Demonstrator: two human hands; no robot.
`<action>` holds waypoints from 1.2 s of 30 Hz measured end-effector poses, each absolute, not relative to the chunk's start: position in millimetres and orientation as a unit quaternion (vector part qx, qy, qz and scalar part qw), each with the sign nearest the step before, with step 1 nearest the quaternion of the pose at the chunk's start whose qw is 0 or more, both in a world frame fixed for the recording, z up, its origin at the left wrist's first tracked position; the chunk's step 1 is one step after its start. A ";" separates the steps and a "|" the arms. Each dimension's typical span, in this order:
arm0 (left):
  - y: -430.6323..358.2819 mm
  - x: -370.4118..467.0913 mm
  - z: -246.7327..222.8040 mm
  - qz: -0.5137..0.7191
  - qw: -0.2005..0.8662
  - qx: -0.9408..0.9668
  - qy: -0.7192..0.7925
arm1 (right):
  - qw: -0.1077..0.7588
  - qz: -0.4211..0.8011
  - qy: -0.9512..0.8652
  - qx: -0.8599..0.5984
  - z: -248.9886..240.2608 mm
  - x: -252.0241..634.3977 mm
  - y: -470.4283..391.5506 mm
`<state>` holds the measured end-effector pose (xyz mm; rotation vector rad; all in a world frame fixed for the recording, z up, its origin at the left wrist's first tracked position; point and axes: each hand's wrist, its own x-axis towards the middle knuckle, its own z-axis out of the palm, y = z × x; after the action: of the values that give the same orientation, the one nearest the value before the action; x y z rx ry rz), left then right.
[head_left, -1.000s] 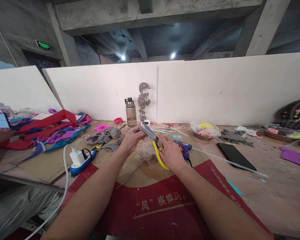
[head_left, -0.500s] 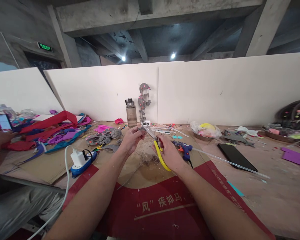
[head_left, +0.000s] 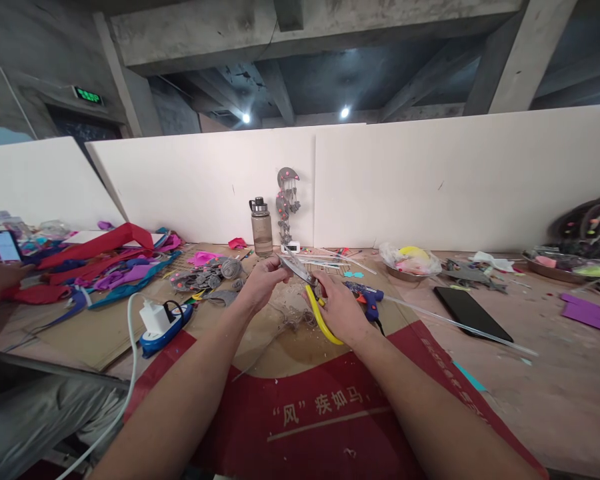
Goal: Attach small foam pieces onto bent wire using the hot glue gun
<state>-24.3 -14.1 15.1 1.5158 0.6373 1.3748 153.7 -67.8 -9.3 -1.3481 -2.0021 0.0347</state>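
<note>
My right hand grips the yellow handles of a pair of scissors, whose metal blades point up and left toward my other hand. My left hand is closed in a pinch at the blade tips; a small grey piece seems to be between its fingers, too small to make out. Grey yarn lies loosely tangled on the brown paper below both hands. Just right of my right hand rests a blue glue gun. Behind, a grey hanging ornament with pink dots is against the white board.
A water bottle stands at the back. To the left are a blue power strip, grey felt pieces and coloured cloth. On the right lie a black phone and a bagged bowl. Another person's hand is at far left.
The scissor blades have closed somewhat around the spot by my left fingers, and the handles have shifted slightly. My left hand stays nearly in place.
</note>
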 end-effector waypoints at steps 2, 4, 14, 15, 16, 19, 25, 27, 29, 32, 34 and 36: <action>-15.0 -23.7 14.7 0.558 0.470 0.633 0.261 | 0.352 0.007 -0.772 -0.529 -8.6 153.7 -68.1; -14.8 -23.6 13.7 0.552 0.466 0.641 0.259 | 0.352 0.001 -0.772 -0.530 -8.1 153.9 -68.5; -14.5 -25.5 14.1 0.554 0.488 0.628 0.247 | 0.349 -0.016 -0.766 -0.540 -11.9 155.8 -66.1; -14.8 -25.2 14.5 0.556 0.496 0.621 0.244 | 0.349 -0.018 -0.766 -0.540 -12.5 155.9 -65.5; -15.0 -24.9 14.6 0.559 0.502 0.614 0.242 | 0.349 -0.020 -0.766 -0.539 -13.1 156.0 -65.1; -14.2 -24.3 13.3 0.562 0.514 0.604 0.235 | 0.347 -0.030 -0.767 -0.539 -13.9 156.1 -64.8; -12.0 -23.6 10.1 0.568 0.534 0.586 0.221 | 0.354 -0.057 -0.760 -0.541 -9.6 153.2 -69.4; -11.8 -23.1 10.1 0.573 0.535 0.580 0.222 | 0.362 -0.063 -0.759 -0.538 -8.0 152.1 -71.1; -11.8 -22.6 10.3 0.574 0.533 0.581 0.221 | 0.365 -0.068 -0.757 -0.538 -7.2 151.7 -71.9; -12.1 -21.9 10.6 0.573 0.526 0.589 0.217 | 0.359 -0.075 -0.758 -0.540 -7.6 152.4 -71.4; -12.5 -21.6 10.7 0.573 0.525 0.592 0.215 | 0.353 -0.080 -0.758 -0.542 -8.5 153.2 -70.5; -13.2 -21.6 10.8 0.571 0.524 0.594 0.215 | 0.346 -0.083 -0.757 -0.548 -9.2 153.7 -69.9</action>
<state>-21.6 -13.2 10.8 1.4222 0.5141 1.3678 153.7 -69.9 -9.2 -1.4211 -1.9646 -0.2152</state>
